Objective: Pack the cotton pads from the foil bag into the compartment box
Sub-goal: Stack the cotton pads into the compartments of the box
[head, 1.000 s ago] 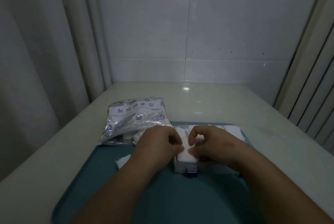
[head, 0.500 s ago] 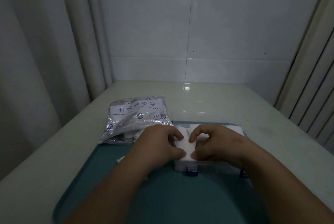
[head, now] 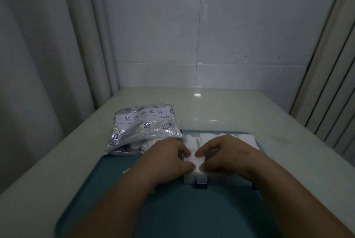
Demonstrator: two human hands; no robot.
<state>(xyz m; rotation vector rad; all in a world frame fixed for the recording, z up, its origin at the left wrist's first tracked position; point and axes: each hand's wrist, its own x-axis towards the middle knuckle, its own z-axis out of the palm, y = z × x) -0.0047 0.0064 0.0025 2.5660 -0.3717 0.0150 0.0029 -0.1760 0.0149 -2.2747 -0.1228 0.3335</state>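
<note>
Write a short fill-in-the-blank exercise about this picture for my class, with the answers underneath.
1. The left hand and the right hand together hold a white ____ at the box.
2. The foil bag lies to the ____ of the box.
3. The box stands on a teal ____.
Missing words: cotton pad; left; tray.

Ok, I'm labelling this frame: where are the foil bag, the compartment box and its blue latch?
foil bag (head: 146, 122): head view, on its printed top face.
compartment box (head: 189, 179): head view, on the front wall near the left corner.
blue latch (head: 201, 182): head view, on the middle of the clip.
</note>
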